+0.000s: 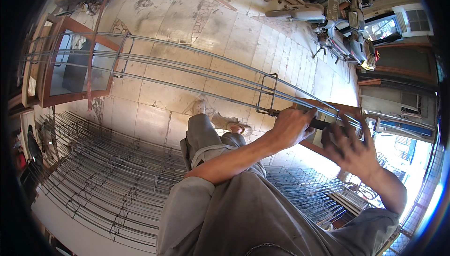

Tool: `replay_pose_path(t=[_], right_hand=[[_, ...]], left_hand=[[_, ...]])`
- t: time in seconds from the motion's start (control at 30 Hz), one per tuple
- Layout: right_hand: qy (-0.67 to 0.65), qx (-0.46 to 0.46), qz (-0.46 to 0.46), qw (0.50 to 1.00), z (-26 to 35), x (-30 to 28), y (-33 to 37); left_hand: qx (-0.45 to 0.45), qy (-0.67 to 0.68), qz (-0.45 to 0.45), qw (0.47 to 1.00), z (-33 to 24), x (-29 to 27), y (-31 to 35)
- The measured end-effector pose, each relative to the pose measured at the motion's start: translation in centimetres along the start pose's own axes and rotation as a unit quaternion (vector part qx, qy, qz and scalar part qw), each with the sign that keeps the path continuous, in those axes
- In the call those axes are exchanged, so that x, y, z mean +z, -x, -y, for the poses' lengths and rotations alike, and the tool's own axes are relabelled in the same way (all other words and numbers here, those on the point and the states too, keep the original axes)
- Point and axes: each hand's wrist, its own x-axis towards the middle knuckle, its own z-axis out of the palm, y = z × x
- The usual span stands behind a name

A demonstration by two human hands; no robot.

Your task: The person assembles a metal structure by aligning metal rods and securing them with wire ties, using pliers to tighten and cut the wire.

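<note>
Tiled floor (197, 26) lies under the rebar cage (187, 71) you're tying. Your left hand (291, 127) is closed on a dark-handled tool (318, 124) at a stirrup (268, 94); your right hand (349, 146) hovers open, blurred. If the tool slips, it could strike your right fingers.

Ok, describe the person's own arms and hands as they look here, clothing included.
Both hands are bare: no gloves, rings or watch show on the left hand or the right hand, which is blurred. The forearms are uncovered too. Loose grey short sleeves end at about the elbow, matching the grey trousers.
</note>
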Motion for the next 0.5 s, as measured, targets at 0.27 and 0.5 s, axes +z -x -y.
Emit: replay_pose_path(t=[0.27,0.5], right_hand=[[0.226,-0.131,-0.176,0.949,-3.0,4.6,-0.8],[0.054,-0.112,0.01,0.992,-2.2,1.5,-2.8]], left_hand=[[-0.022,0.072,0.035,0.997,0.1,-2.4,-1.0],[-0.048,0.275,-0.172,0.945,6.1,-5.3,-1.2]])
